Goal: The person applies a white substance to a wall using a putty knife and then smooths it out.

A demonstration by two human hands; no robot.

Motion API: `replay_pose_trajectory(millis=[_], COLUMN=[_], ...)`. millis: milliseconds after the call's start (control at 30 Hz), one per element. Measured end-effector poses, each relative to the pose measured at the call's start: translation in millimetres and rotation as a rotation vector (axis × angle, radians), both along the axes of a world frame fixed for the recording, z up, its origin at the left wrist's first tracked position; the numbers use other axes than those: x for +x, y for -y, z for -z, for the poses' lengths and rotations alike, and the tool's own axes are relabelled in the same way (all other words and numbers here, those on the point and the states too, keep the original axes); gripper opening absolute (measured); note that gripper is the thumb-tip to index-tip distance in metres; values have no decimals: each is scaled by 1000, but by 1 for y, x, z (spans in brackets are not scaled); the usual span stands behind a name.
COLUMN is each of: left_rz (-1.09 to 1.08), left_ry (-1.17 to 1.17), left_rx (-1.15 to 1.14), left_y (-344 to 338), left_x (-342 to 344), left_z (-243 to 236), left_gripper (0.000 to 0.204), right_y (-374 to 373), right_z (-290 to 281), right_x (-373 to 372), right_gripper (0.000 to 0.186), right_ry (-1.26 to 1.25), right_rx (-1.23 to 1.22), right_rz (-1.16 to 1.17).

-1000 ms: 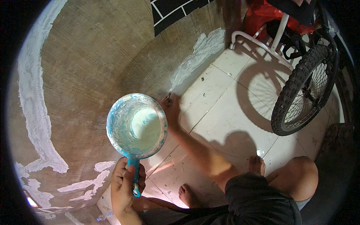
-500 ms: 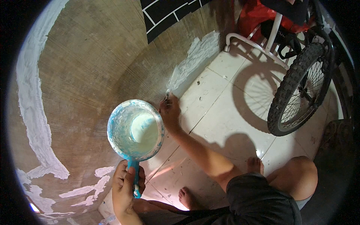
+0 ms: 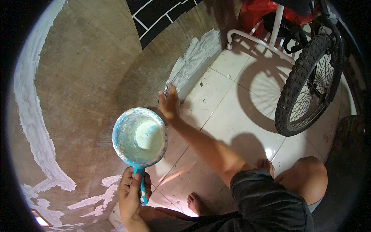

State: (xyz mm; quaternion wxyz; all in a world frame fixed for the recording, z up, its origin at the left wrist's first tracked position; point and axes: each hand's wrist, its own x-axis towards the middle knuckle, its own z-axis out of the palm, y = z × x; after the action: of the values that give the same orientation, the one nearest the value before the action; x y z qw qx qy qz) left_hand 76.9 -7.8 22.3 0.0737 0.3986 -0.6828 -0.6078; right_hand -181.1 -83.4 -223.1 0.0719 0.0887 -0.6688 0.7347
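Observation:
My left hand (image 3: 130, 193) grips the blue handle of a plastic dipper (image 3: 117, 133). White paste is smeared over the dipper's rim and inner wall, with a pale patch at the bottom. Ahead of it, my right hand (image 3: 169, 103) is closed on a small thin-bladed tool, seemingly a putty knife (image 3: 166, 89), mostly hidden by the fingers. The blade sits against the brown wall (image 3: 89, 73), at the near end of a white paste patch (image 3: 197, 54) low on that wall, just above the floor.
At the right a bicycle wheel (image 3: 284, 104) stands on the tiled floor (image 3: 216, 116), near a white metal frame (image 3: 251, 38) and a red bag (image 3: 253, 13). Black brick-patterned covering (image 3: 154, 17) hangs on the upper wall. Dried-looking white strips (image 3: 33, 123) run down the left. My feet are below.
My right hand has moved slightly up and left along the wall with the tool. The white patch's near end looks smoother and wider. The dipper has shifted slightly downward in view.

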Motion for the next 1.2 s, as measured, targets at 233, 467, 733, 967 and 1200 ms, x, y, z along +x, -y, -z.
replay_pose_trajectory(millis=[233, 467, 733, 967, 1200], left_rz=[22, 26, -2, 15, 1], left_ry=[-24, -8, -1, 16, 42], left_rx=[-19, 11, 5, 26, 42], left_y=[1, 3, 2, 6, 7], left_x=[-2, -3, -7, -10, -18], left_z=[-1, 6, 2, 9, 17], left_gripper=[32, 30, 29, 27, 24], right_y=[-11, -6, -10, -58, -38], right_z=[9, 18, 26, -12, -11], right_x=[4, -39, 4, -113, -113], right_gripper=[48, 51, 47, 49, 49], right_ry=[144, 179, 57, 214, 179], right_rx=[-243, -227, -267, -200, -119], right_rz=[-52, -7, -55, 82, -11])
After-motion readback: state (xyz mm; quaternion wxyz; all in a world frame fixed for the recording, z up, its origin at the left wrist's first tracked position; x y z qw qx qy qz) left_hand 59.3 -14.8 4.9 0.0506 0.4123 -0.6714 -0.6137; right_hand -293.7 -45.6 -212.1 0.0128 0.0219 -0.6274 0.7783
